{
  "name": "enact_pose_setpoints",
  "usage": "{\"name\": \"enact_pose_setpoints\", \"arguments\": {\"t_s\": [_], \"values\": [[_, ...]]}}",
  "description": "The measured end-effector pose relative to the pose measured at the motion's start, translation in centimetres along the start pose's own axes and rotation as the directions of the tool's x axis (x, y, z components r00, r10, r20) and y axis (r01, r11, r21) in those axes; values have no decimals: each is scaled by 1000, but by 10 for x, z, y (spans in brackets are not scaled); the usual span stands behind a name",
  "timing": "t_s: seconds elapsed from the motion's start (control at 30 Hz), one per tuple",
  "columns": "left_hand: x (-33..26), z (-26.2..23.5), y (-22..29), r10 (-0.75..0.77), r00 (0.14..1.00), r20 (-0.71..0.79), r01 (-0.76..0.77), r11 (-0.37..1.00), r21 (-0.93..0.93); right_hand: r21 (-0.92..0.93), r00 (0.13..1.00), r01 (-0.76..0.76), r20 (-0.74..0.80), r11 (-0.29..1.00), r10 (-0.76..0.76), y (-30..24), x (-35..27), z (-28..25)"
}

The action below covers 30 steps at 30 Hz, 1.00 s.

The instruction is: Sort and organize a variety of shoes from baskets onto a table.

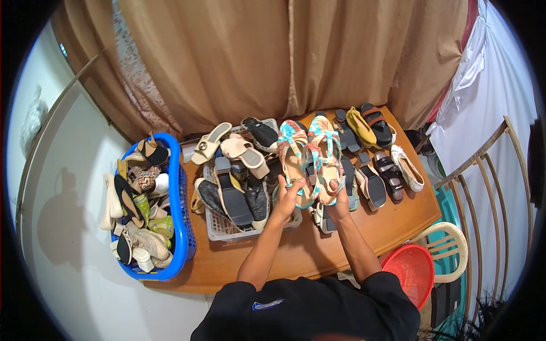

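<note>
Left hand [290,197] and right hand [340,203]: each grip clasped one floral sandal [293,165] at its near end, pair raised side by side above wooden tabletop [301,247], probably to keep both uppers visible. White plastic crate [227,234] and blue laundry basket [182,227] contained piled shoes; brown curtain [227,62] hung behind.

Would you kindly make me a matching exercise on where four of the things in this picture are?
Things:
1. Blue basket
2. Floral sandals
3. Red basket
4. Yellow shoe

Places:
A. Just off the right front edge of the table
B. Lying toward the back, right of the held pair
C. At the far left, heaped with shoes
D. Held up by the left hand and right hand

Pairs: 1-C, 2-D, 3-A, 4-B
</note>
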<state>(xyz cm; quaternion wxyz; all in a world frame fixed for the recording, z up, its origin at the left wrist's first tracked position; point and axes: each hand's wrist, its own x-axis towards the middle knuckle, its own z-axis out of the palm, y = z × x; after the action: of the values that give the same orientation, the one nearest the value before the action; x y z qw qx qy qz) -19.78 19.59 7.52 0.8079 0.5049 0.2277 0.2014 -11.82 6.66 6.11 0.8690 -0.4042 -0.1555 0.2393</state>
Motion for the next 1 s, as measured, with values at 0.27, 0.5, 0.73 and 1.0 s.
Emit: {"name": "enact_pose_setpoints", "arguments": {"t_s": [0.27, 0.5, 0.73, 1.0], "values": [[39, 63, -26, -37, 992, 120, 29, 997, 67, -98, 1000, -25, -3, 995, 25, -29, 25, -74], [103, 105, -68, -38, 993, 115, 13, 976, 215, -314, 994, -104, -70, 944, 86, -41, 93, -153], [166, 129, -82, -179, 965, 193, 108, 938, 330, -468, 1000, -6, -15, 884, -1, -47, 172, -190], [209, 160, -90, -166, 986, 21, 137, 874, 466, -702, 992, -105, -128, 705, 20, -58, 222, -220]]}}
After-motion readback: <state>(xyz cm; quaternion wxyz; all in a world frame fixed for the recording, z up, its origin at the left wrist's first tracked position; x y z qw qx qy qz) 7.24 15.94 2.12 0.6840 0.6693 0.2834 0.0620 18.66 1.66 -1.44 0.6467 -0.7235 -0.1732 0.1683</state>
